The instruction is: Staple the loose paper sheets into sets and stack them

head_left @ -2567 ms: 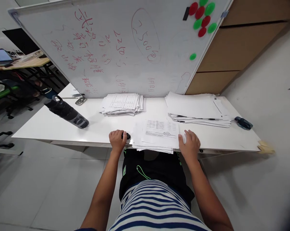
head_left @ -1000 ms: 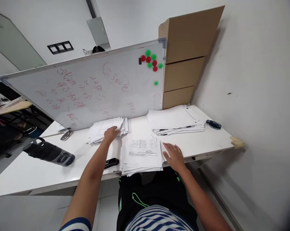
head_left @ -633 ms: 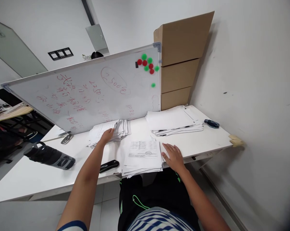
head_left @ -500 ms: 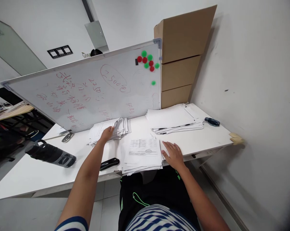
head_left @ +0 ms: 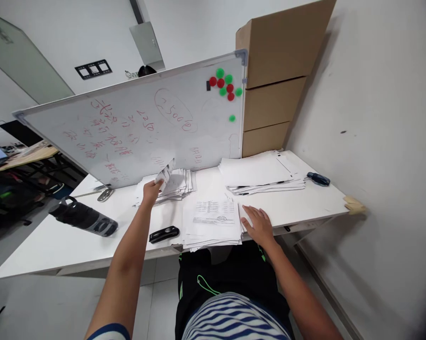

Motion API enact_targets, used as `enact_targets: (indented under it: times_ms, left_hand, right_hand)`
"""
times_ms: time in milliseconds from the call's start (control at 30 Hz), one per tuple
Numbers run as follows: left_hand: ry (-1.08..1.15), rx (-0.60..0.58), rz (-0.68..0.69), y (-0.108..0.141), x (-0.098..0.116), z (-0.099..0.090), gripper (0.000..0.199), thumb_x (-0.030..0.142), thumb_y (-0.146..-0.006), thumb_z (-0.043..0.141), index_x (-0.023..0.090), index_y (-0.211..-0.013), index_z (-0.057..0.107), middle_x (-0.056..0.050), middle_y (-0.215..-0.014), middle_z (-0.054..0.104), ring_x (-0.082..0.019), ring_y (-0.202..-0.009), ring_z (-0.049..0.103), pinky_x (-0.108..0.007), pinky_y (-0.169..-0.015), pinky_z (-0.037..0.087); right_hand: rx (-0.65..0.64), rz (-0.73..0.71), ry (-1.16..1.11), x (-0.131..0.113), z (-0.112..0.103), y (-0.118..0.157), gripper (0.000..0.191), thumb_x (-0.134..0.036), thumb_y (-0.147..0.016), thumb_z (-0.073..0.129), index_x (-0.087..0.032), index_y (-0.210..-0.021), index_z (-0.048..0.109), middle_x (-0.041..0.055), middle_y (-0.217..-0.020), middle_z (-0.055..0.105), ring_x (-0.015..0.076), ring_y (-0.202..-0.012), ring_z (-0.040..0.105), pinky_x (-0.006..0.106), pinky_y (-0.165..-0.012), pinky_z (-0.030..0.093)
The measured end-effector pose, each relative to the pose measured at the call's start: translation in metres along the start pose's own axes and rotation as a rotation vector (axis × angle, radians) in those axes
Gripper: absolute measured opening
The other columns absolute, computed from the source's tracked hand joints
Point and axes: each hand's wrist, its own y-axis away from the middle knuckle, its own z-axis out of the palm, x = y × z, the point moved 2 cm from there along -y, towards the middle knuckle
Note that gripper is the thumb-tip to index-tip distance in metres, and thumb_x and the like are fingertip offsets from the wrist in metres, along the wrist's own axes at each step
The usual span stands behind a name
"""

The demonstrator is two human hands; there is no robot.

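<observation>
Single view taken from wearer's head, aimed forward and down across white desk (head_left: 67, 245). Striped shirt (head_left: 230, 321) framed nearest, at bottom edge; left hand (head_left: 152, 191) and right hand (head_left: 261, 228) seen from above, beyond; whiteboard (head_left: 184, 137) faced farther off; wall (head_left: 386, 113) taken in at right.

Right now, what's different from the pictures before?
The left hand came off the black stapler, moved forward to the back-left paper pile, and took hold of some paper, now tilted up. The right hand stayed beside the front pile; the bottle stayed put.
</observation>
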Motion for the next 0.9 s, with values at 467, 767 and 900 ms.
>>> enact_targets:
  times_ms: [467,767,900]
  left_hand:
    - [0.885,-0.011,0.041,0.189,0.077,0.0,0.053,0.054,-0.057,0.086,0.013,-0.089,0.073,-0.01,-0.089,0.075,-0.025,-0.088,0.069,-0.034,-0.077,0.056]
    - [0.718,0.043,-0.141,0.219,0.024,0.004,0.052,0.065,-0.07,0.071,0.014,-0.083,0.071,0.0,-0.063,0.062,-0.013,-0.06,0.056,-0.024,-0.056,0.045]
    - [0.704,-0.054,-0.136,0.229,0.0,0.005,0.048,0.062,-0.071,0.073,0.014,-0.069,0.069,-0.003,-0.066,0.065,-0.015,-0.066,0.058,-0.027,-0.065,0.047]
  right_hand:
    - [-0.17,0.31,-1.281,-0.14,-0.013,0.015,0.068,-0.068,-0.081,0.061,-0.028,-0.136,0.055,0.0099,-0.131,0.065,0.0295,-0.126,0.058,0.048,-0.101,0.05]
    - [0.017,0.521,-1.356,-0.152,-0.032,0.007,0.048,-0.051,-0.08,0.072,-0.019,-0.115,0.069,0.0093,-0.117,0.073,0.0304,-0.113,0.066,0.044,-0.095,0.055]
    - [0.038,0.497,-1.255,-0.143,-0.038,0.005,0.047,-0.053,-0.079,0.073,-0.02,-0.113,0.071,0.0084,-0.119,0.073,0.0312,-0.117,0.064,0.045,-0.101,0.051]
